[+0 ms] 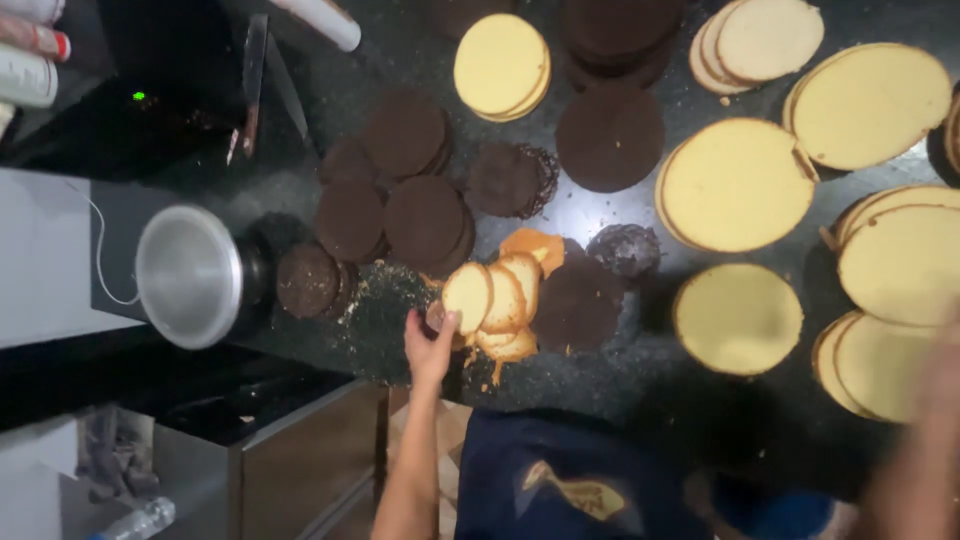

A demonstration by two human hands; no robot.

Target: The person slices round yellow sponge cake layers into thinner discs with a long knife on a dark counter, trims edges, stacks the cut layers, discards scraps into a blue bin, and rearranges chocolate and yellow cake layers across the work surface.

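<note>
Left hand [428,350] touching small yellow cake rounds [495,300]; steel bowl [188,276] apparently empty.

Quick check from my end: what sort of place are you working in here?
Probably a bakery or cake workshop. A dark counter carries many round yellow sponge layers and chocolate sponge layers. The left hand touches small sponge rounds, near a metal pan.

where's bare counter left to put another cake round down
Bare dark counter shows along the near edge, between the left hand by the small yellow slices and the yellow round. Another patch lies between the knife and the chocolate rounds. Centre and right are crowded.
</note>
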